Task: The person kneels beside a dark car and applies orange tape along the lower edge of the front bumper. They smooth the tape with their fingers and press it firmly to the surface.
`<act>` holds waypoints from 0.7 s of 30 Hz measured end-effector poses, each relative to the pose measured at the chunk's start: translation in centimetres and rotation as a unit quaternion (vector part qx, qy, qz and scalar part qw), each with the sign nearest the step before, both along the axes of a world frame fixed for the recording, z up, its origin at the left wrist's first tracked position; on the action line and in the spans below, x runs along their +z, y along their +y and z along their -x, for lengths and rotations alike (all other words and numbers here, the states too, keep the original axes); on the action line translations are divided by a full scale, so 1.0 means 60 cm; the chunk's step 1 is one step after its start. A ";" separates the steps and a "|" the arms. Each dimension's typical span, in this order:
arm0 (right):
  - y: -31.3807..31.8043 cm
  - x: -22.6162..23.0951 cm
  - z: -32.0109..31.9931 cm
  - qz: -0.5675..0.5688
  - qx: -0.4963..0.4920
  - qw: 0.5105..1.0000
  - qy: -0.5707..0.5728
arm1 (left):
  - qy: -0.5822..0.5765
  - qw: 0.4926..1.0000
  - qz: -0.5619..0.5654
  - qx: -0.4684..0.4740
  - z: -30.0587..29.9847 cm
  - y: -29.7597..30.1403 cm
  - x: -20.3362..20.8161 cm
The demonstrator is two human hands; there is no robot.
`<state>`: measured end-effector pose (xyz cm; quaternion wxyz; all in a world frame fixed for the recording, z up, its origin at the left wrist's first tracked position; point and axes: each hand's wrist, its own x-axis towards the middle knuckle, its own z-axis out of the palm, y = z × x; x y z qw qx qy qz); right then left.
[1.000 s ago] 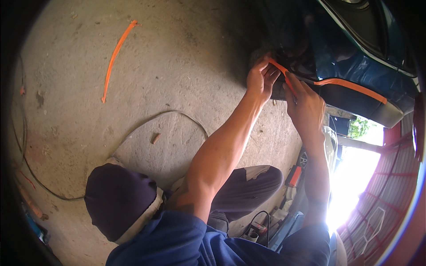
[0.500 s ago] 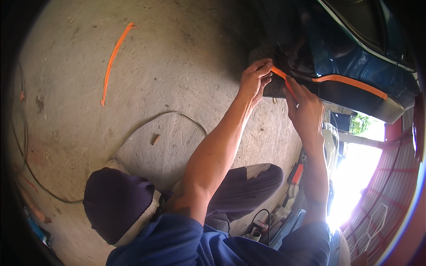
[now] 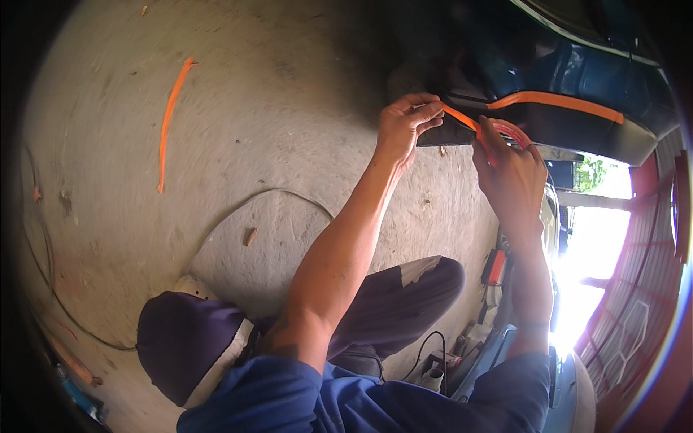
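Observation:
My left hand pinches the free end of an orange strip of tape. That strip runs tight to a tape roll, whose reddish rim shows above the fingers of my right hand. The right hand is closed around the roll and covers much of it. Just beyond both hands is the lower edge of a dark blue car body. Another orange tape length is stuck along that body, above a black lower trim.
A loose orange tape strip lies on the concrete floor at the left. A thin cable curves over the floor near a small brown scrap. Assorted items, including a red-and-black object, stand to the right of my knee.
The right hand has moved right, away from the left hand, and more of the tape roll shows. The stretch of tape between them is longer. The whole view has shifted slightly.

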<state>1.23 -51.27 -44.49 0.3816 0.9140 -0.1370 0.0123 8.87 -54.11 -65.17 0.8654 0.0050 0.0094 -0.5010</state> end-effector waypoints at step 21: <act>-0.022 0.016 -0.053 0.066 -0.167 0.984 0.020 | 0.120 0.992 -0.037 0.006 0.024 -0.009 0.052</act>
